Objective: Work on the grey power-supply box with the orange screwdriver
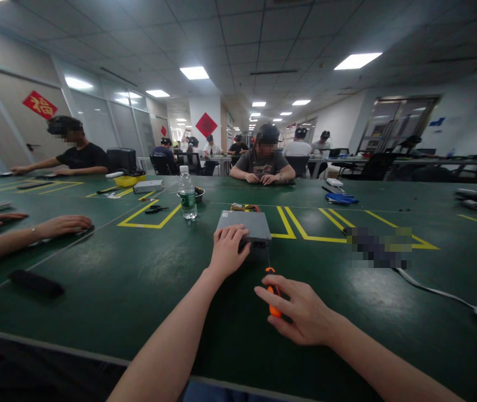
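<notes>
My left hand is lying open atop the gray box, seemingly steadying it. My right hand is loosely gripping the screwdriver, presumably keeping its shaft aimed at the box.

Green tbl w/ yellow lines. Grey metal box approx ctr. Rel. to box, wearer's seat at 6: water btl. at 10, yellow tray also 10 but farther; blue item at 2; blk. oblong obj. at 8.
</notes>
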`<state>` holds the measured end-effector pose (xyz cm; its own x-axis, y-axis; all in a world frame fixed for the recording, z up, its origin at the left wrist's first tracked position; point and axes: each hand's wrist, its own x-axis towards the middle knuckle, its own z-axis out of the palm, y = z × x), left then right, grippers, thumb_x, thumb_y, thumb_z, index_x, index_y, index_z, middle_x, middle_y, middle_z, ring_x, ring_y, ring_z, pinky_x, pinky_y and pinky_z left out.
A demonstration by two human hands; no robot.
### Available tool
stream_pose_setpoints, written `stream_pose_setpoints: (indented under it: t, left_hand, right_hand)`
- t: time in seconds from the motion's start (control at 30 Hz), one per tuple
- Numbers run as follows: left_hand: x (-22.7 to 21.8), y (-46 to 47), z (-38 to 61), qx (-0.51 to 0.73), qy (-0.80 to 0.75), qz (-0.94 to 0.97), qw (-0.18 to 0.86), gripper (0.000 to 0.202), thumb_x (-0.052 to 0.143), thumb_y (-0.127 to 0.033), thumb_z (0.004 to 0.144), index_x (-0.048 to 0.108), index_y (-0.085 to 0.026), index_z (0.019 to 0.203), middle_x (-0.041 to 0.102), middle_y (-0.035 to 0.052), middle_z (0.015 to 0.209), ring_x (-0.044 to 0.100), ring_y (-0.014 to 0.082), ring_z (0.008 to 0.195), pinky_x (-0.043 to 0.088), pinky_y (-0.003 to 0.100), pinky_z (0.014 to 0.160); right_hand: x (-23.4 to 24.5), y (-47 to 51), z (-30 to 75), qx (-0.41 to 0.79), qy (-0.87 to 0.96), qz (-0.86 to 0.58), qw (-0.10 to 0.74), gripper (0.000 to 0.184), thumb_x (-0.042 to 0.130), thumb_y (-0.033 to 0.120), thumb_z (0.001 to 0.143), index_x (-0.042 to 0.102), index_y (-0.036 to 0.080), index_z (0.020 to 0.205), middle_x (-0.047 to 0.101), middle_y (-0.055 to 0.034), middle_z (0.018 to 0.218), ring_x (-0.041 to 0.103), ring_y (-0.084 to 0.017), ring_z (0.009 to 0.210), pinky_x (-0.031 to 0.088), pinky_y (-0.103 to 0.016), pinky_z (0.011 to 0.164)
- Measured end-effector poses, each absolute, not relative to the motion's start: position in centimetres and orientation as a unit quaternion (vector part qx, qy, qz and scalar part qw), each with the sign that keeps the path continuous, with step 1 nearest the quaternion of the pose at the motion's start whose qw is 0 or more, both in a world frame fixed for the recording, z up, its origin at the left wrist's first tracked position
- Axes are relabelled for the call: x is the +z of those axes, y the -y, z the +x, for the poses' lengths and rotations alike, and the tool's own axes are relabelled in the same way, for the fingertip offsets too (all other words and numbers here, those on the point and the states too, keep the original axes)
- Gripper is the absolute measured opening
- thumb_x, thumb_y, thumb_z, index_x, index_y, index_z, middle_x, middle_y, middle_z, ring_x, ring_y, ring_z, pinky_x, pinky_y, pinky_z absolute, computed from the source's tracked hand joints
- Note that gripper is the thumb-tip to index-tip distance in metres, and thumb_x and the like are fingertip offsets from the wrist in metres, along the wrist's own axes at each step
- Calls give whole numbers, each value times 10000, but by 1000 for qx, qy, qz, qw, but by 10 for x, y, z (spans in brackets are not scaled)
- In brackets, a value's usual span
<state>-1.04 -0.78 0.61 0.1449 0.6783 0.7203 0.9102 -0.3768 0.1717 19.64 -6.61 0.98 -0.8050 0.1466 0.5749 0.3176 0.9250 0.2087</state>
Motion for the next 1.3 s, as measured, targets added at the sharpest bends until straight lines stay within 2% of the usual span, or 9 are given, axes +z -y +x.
stream_pose_setpoints:
  t: [0.2,0.3,0.37,0.53,0.67,0.83,1.07,1.2,1.3]
  left_hand:
    - [6,8,-10,-370,540,-740,154,261,541,-281,798,522,-263,1058,561,9,1192,454,198,1129,277,388,951]
    - [8,9,-9,-368,543,-739,151,258,538,-283,799,528,-261,1056,562,19,1193,454,206,1129,276,392,954]
    - [8,10,-9,-369,542,-740,150,254,528,-290,805,528,-261,1057,563,21,1193,455,208,1129,278,394,950]
    - [8,10,-9,-371,542,-738,153,261,535,-280,799,531,-266,1060,564,17,1188,456,206,1127,278,392,955]
    - [8,9,-10,-369,542,-739,152,260,535,-276,797,534,-267,1057,562,18,1190,457,209,1126,281,394,951]
    - [8,9,-10,-373,540,-738,152,261,540,-286,797,525,-267,1058,565,6,1185,460,199,1122,287,390,947]
    - [9,10,-9,-373,543,-739,144,264,530,-278,800,533,-263,1064,563,24,1191,460,210,1123,279,401,954]
    - [8,9,-9,-375,542,-738,147,262,537,-276,798,529,-266,1060,565,15,1191,460,202,1123,279,393,955]
    - [7,9,-10,-375,543,-736,151,256,536,-278,801,526,-268,1056,566,4,1189,459,195,1124,276,387,957]
  right_hand:
    - [3,65,191,-155,926,-118,324,254,488,355,840,490,146,983,608,-149,983,620,-162,697,488,-257,563]
    - [0,63,192,-123,920,-128,349,296,491,431,832,459,153,930,620,-142,952,626,-163,699,491,-253,566]
    - [2,63,194,-110,927,-128,336,348,452,458,841,460,138,976,611,-159,981,628,-186,760,499,-271,599]
    - [11,68,195,-159,946,-110,259,351,392,315,872,467,158,1177,577,-159,1087,610,-191,800,485,-298,632]
    - [6,66,192,-177,938,-105,280,280,469,355,855,518,153,1043,605,-145,1044,597,-155,664,467,-274,553]
    - [-4,62,192,-140,918,-122,350,321,510,470,819,470,160,894,633,-139,958,625,-165,694,485,-260,563]
    - [8,66,193,-169,942,-103,272,329,446,330,858,489,149,1129,592,-156,1041,615,-188,790,488,-289,624]
    - [1,64,191,-194,924,-104,312,237,517,376,831,541,157,919,622,-137,984,593,-142,635,465,-253,539]
    - [-3,62,191,-185,917,-108,336,238,519,399,828,512,162,831,637,-132,954,601,-141,635,472,-247,531]
